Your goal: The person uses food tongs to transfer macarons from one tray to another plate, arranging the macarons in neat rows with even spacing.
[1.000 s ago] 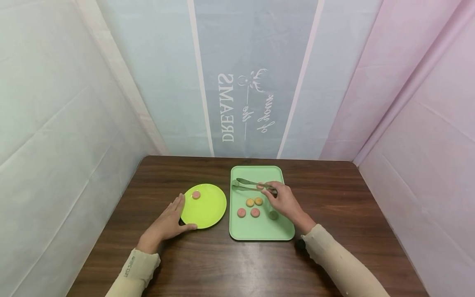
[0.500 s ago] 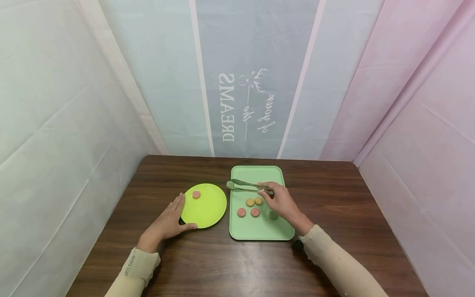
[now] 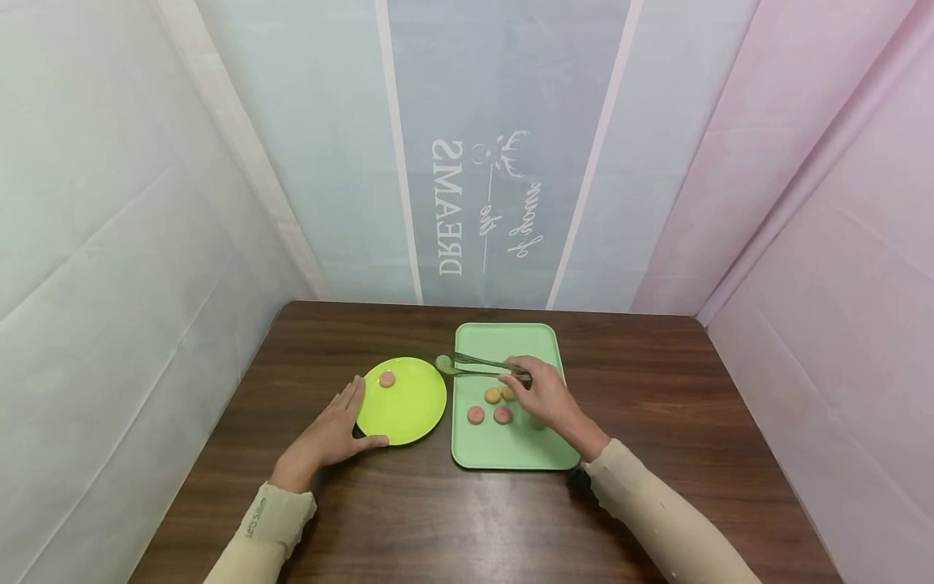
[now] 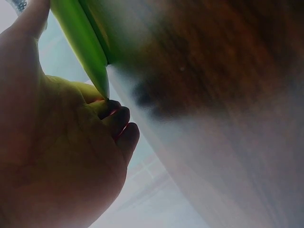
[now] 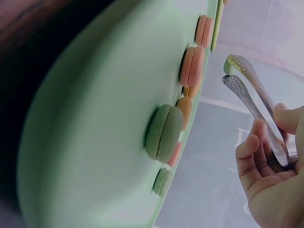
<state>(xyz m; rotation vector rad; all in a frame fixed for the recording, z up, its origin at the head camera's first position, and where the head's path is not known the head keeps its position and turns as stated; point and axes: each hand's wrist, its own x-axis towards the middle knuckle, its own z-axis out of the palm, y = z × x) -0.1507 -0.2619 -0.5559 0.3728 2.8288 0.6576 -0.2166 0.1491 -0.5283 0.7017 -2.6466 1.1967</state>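
My right hand holds metal tongs by their rear part. Between their perforated tips is a green macaron, which overlaps the right rim of the yellow-green plate in the head view. In the right wrist view the macaron is partly covered by the tongs. My left hand rests against the plate's left edge, thumb and fingers spread along the rim. One pink macaron lies on the plate. Pink macarons and a yellow macaron sit on the light green tray.
In the right wrist view, a green macaron stands out near the camera, with another green macaron farther off on the tray. Brown wooden table surrounds plate and tray. A printed cloth backdrop hangs behind the table.
The tongs have carried the green macaron left from over the tray to the plate's right rim, my right hand moving with them. My left hand has stayed at the plate.
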